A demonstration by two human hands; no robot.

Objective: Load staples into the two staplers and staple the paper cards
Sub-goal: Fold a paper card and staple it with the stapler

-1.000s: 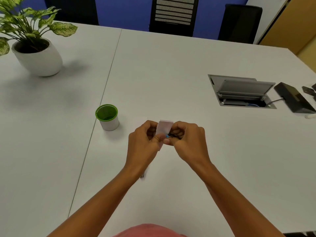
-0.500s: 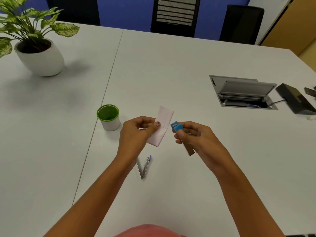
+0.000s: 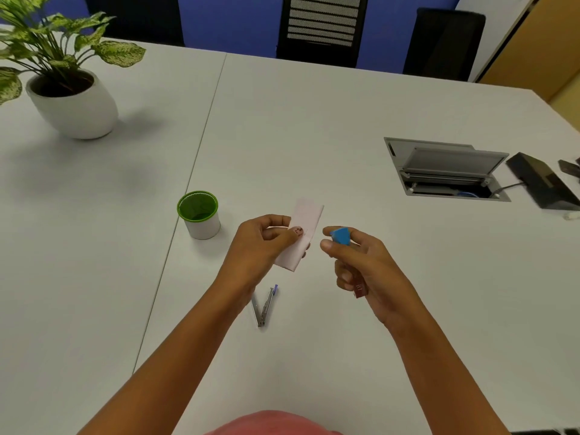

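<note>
Pinching a pale pink paper card [image 3: 301,237] between thumb and forefinger, the left hand [image 3: 263,246] holds it above the white bench [image 3: 314,120], the card tilted with its upper end pointing away and to the right. Just beside it but apart, the right hand [image 3: 364,265] has its fingers [image 3: 326,244] curled around a small stapler [image 3: 341,236] with a bright blue top; a dark reddish end shows below the palm. A second stapler [image 3: 263,306], slim and metallic with a blue tip, lies hinged open in a narrow V on the bench under the left wrist. A green-rimmed white cup [image 3: 199,215] stands to the left of the hands.
</note>
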